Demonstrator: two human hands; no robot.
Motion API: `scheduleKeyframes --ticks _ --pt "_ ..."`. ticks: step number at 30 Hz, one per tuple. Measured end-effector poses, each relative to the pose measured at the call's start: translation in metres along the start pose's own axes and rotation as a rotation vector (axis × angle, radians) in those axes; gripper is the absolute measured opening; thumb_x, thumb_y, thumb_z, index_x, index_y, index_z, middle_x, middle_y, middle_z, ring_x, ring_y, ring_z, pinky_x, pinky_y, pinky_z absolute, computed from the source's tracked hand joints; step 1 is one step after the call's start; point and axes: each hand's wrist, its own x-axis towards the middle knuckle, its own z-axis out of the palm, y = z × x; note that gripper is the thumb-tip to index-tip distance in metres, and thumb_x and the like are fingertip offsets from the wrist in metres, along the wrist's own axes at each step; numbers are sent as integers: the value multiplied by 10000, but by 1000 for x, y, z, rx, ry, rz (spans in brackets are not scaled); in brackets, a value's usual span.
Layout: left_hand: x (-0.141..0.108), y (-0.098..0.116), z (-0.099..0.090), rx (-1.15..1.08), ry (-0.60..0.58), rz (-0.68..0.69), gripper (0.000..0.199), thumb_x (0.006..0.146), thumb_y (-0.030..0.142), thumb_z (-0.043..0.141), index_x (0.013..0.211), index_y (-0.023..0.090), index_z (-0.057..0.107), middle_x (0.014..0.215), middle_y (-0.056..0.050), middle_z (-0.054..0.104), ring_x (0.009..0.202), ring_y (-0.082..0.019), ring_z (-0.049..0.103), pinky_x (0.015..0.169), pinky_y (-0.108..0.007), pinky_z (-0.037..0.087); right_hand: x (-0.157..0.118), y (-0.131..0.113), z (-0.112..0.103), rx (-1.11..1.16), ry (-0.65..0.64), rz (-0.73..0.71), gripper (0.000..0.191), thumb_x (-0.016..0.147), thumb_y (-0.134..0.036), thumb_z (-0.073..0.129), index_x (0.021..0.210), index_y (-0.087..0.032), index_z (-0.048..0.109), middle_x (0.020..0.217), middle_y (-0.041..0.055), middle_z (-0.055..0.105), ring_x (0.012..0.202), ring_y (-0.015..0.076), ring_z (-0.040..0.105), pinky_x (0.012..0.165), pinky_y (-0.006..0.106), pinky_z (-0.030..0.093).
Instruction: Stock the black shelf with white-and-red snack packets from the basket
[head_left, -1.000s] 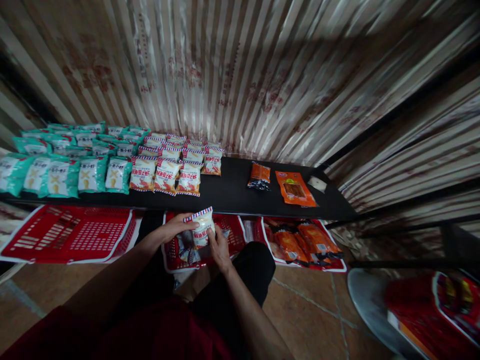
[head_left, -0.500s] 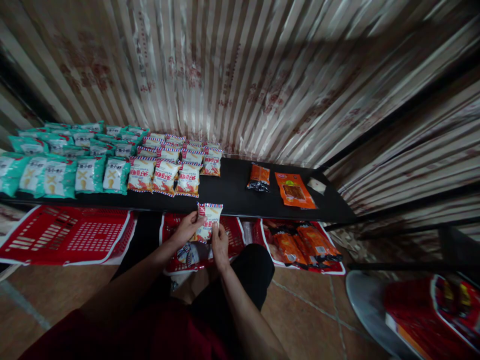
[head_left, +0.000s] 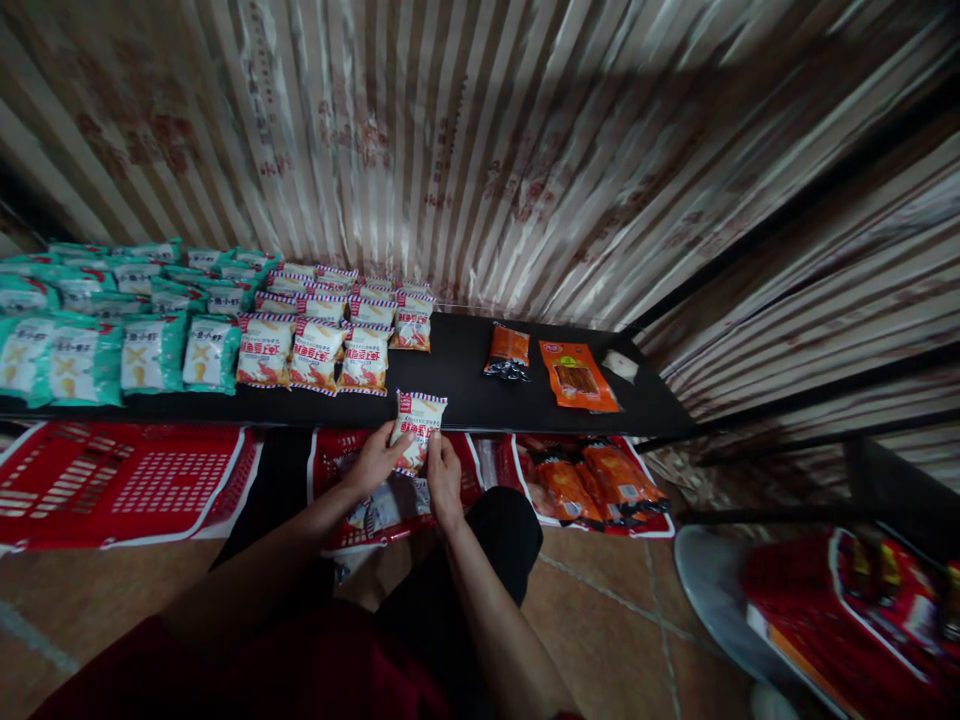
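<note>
Between my hands is a small white-and-red snack bag (head_left: 417, 425) with a striped blue-and-red top edge. My left hand (head_left: 381, 458) grips its left side, and my right hand (head_left: 444, 475) pinches its right side. The bag is upright, just in front of the edge of a black shelf (head_left: 465, 390). Matching white-and-red snack bags (head_left: 363, 357) stand in rows on the shelf, to the left of the held one. Beneath my hands, a red basket (head_left: 324, 480) contains bags in clear or bluish plastic, partly covered by my arms.
Several teal snack bags (head_left: 154, 355) fill the shelf's left end. To the right lie a dark orange packet (head_left: 508, 350), a flat orange packet (head_left: 577, 378) and a small white item (head_left: 620, 365). Red baskets (head_left: 161, 470) sit below, one with orange packs (head_left: 622, 475). A striped curtain (head_left: 420, 140) hangs behind.
Both hands have raised the snack bag slightly toward the shelf's front edge. The whole view has shifted a little, so the shelf and baskets appear farther left.
</note>
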Motion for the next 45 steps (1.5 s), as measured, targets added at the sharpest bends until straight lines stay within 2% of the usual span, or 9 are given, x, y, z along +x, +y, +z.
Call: scheduleKeyframes --ticks 4,8,14,19,24,30,36,41,45 --pt "7 8 0 25 2 1 485 767 493 572 1074 118 586 990 -85 685 887 -215 633 761 -301 499 1 -14 -5 57 -28 12 487 832 -561 412 990 -154 629 929 73 684 825 189 607 715 275 463" --pt "15 9 0 25 8 1 488 757 502 578 1050 112 591 966 -96 688 843 -217 638 732 -303 499 5 -24 -8 106 -94 14 503 802 -559 466 1004 -131 637 931 82 691 822 193 621 729 282 476" --pt "28 8 1 28 42 -17 474 752 501 588 1034 120 600 934 -88 695 814 -209 642 710 -294 499 24 -10 -12 117 -179 19 474 743 -527 573 1001 -135 639 865 66 698 765 188 632 698 293 492" --pt "30 17 4 71 39 -11 457 777 468 561 1067 116 594 980 -100 687 848 -219 638 723 -296 499 36 1 -13 83 -144 -12 426 723 -493 600 962 -145 659 834 66 704 739 194 634 667 296 498" --pt "32 21 5 144 98 13 416 767 422 590 1089 158 601 1017 -76 686 935 -217 625 810 -297 484 45 -4 -15 46 -149 -45 429 718 -455 612 1011 -142 632 905 68 698 730 179 621 662 290 492" --pt "34 37 7 381 129 50 390 827 362 501 1158 160 545 1039 -91 671 933 -205 630 821 -305 470 61 -16 -12 45 -151 -92 399 736 -413 596 1015 -130 623 888 65 689 731 174 603 669 278 477" --pt "41 50 12 571 160 78 394 840 269 459 1207 130 495 1098 -126 644 987 -215 614 842 -322 459 79 -12 -7 -2 -92 -147 377 719 -419 615 989 -158 647 837 42 699 754 191 615 687 286 482" --pt "52 45 16 655 194 99 428 844 242 445 1257 129 451 1130 -127 631 1044 -216 594 876 -331 458 91 -10 -5 -48 -18 -192 350 711 -405 624 966 -172 680 832 45 706 777 205 623 700 292 486" --pt "61 29 18 728 274 201 461 837 218 440 1285 115 420 1215 -152 582 1124 -230 548 942 -380 439 101 -12 -3 -59 7 -192 350 714 -405 620 968 -172 681 825 45 705 774 205 622 698 290 485"
